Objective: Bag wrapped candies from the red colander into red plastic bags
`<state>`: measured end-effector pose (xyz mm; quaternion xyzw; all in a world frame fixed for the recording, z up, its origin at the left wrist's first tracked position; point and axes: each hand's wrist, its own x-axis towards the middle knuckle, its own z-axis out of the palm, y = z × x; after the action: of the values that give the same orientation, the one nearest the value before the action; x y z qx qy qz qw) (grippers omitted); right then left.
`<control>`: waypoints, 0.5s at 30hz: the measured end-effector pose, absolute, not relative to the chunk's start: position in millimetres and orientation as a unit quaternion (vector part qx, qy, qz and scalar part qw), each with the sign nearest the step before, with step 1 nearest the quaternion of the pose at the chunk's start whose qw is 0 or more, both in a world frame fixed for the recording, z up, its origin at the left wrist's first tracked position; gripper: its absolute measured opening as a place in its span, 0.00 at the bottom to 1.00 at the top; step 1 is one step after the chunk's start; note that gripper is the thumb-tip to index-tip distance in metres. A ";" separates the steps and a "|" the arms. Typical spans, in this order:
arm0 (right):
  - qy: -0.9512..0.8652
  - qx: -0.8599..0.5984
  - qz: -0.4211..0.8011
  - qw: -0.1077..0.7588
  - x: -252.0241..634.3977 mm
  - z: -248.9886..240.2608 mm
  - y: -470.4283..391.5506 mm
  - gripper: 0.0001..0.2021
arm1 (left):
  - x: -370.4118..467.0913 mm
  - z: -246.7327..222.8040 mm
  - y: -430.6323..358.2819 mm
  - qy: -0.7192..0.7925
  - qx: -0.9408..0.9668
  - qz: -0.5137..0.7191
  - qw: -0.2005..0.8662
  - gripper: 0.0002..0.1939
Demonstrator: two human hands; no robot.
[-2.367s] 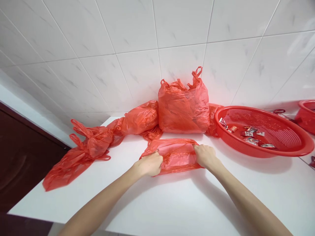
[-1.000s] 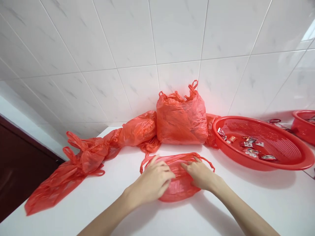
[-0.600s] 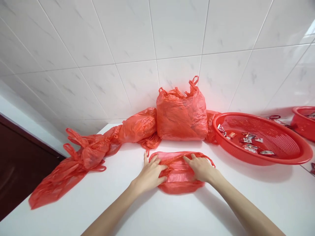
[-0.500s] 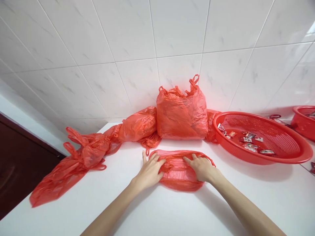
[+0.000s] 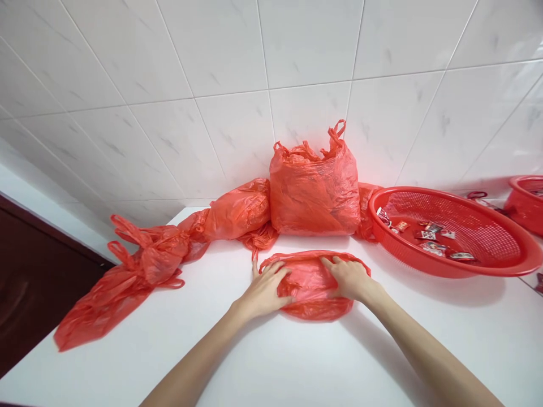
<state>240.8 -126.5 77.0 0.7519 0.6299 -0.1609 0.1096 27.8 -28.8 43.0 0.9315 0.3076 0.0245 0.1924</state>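
red plastic bag (image 5: 309, 277), thin, translucent, crinkled, sits on the bench (image 5: 305, 362) just on the near side of the bulging bag (image 5: 314, 198). long axis left-right, mouth gaping upward, rim loosely oval. left hand (image 5: 263, 287) and right hand (image 5: 350, 277) apart, fingers spread, touching opposite ends.

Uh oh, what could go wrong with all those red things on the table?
The thin red plastic bag in front might tear if the left grip and right grip pull hard, since both are touching it. The red colander is close on the right, so a bump could maybe spill its little packets. And the bunched-up bag with loops lies along the left edge of the white table, so it might slip off if knocked.
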 end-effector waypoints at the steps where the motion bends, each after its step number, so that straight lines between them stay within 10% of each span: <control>1: 0.627 0.754 -0.163 0.110 243.1 75.5 -126.0 0.43 | 26.6 42.6 -27.1 0.309 0.930 0.017 0.199 0.29; 8: 0.628 0.753 -0.165 0.103 247.8 74.3 -129.1 0.43 | 20.1 26.8 -30.4 0.303 0.918 0.075 0.243 0.34; 15: 0.650 0.743 -0.131 0.090 234.4 74.2 -133.6 0.45 | 26.3 17.8 -40.4 0.255 0.931 0.137 0.222 0.16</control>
<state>234.4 -133.6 74.2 0.7432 0.6499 -0.1309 0.0900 26.3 -40.4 17.8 0.9312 0.2551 0.1368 0.2217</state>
